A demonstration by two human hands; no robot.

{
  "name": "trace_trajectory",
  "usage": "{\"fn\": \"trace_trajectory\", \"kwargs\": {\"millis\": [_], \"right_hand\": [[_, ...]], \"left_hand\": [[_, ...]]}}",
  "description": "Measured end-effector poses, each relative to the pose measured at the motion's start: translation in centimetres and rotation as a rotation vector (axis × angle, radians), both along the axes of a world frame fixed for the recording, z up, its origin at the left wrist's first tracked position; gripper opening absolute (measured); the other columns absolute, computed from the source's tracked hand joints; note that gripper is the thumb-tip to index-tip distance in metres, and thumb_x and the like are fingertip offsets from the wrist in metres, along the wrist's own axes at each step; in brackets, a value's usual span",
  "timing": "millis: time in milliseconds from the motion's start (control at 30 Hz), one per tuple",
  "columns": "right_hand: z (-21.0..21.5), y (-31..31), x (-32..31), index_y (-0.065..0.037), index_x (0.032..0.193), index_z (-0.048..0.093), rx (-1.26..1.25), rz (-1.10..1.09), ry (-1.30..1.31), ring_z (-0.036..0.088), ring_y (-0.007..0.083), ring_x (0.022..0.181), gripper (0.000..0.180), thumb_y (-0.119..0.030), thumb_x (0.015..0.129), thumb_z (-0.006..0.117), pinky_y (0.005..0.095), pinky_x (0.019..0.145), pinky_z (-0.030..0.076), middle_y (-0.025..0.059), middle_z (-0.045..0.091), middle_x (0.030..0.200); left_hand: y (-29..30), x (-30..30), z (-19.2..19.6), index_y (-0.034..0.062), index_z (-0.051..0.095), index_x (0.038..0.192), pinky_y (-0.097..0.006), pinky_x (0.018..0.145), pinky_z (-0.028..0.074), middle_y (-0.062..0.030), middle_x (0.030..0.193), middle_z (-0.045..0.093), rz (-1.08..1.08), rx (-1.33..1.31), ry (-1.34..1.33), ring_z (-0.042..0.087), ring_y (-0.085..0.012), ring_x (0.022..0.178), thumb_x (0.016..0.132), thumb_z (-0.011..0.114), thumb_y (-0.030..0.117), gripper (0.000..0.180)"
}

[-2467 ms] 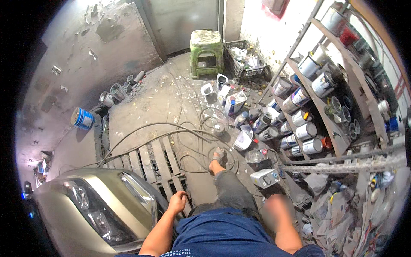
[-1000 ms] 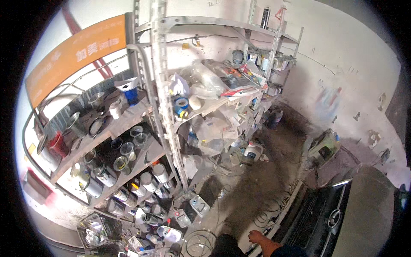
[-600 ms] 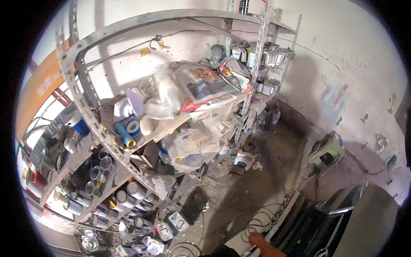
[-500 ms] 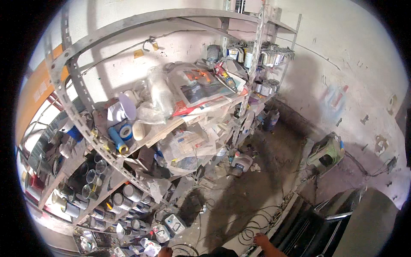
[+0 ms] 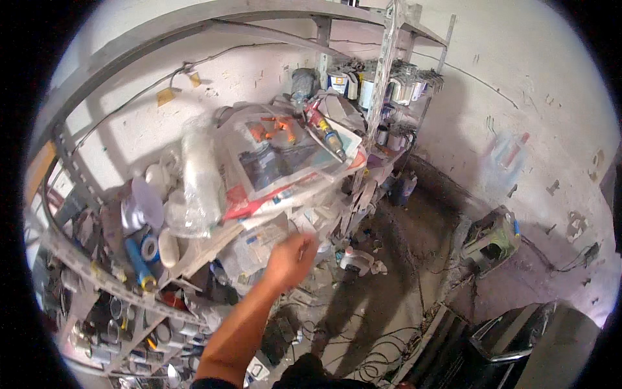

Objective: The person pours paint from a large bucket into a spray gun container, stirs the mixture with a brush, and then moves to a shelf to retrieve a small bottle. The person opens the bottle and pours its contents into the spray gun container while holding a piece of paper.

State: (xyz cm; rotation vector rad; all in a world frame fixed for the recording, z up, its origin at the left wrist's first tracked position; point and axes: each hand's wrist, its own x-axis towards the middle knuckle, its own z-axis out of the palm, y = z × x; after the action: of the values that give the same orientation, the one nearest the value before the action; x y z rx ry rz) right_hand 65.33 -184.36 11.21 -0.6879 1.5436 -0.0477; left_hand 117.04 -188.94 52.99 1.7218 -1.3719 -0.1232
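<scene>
My left hand point(image 5: 293, 259) is stretched forward over the front of the shelf unit, fingers curled in. Whether anything is inside them is hidden. Behind it are papers and plastic-wrapped items point(image 5: 249, 253) on the lower shelf; I cannot tell if it touches them. Above, on the upper shelf, lies a plastic-covered stack of sheets point(image 5: 285, 178). An orange spray gun point(image 5: 280, 129) and a red-and-yellow tool point(image 5: 327, 133) rest on this stack. Only a sliver of my right hand point(image 5: 405, 385) shows at the bottom edge, its fingers out of sight.
A metal shelf post point(image 5: 382, 78) stands right of the stack. Paint cans point(image 5: 366, 91) fill the far shelves, and more tins crowd the lower left. Coiled hose point(image 5: 372, 360) lies on the floor near a white jug point(image 5: 356, 259). A black glossy panel point(image 5: 466, 363) stands lower right.
My left hand has risen from the bottom edge and reached forward to the shelf. My right hand has dropped almost out of view. The view has shifted closer to the shelf.
</scene>
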Motion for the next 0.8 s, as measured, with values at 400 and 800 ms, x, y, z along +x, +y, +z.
{"fn": "trace_trajectory", "kwargs": {"millis": [400,800], "right_hand": [[6.3,-12.5,13.7,-0.004,0.101,0.055,-0.073,-0.064,-0.068,0.055,0.0194,0.070,0.021,-0.023,0.093,0.050,0.0375,0.063,0.046,0.0097,0.059,0.086],[6.6,-17.1,16.0,-0.002,0.108,0.053,-0.077,-0.053,-0.093,0.056,0.0190,0.072,0.026,-0.024,0.093,0.050,0.0357,0.066,0.046,0.0095,0.060,0.087]], "left_hand": [[-37.0,22.0,8.5,0.0000,0.045,0.123,-0.043,0.093,0.043,-0.0192,0.121,0.056,0.537,0.344,-0.209,0.051,-0.0365,0.113,0.086,0.052,0.033,0.050],[-43.7,27.2,5.9,-0.0057,0.035,0.123,-0.043,0.095,0.042,-0.0230,0.114,0.058,0.690,0.263,0.000,0.054,-0.0382,0.109,0.078,0.058,0.026,0.060]]}}
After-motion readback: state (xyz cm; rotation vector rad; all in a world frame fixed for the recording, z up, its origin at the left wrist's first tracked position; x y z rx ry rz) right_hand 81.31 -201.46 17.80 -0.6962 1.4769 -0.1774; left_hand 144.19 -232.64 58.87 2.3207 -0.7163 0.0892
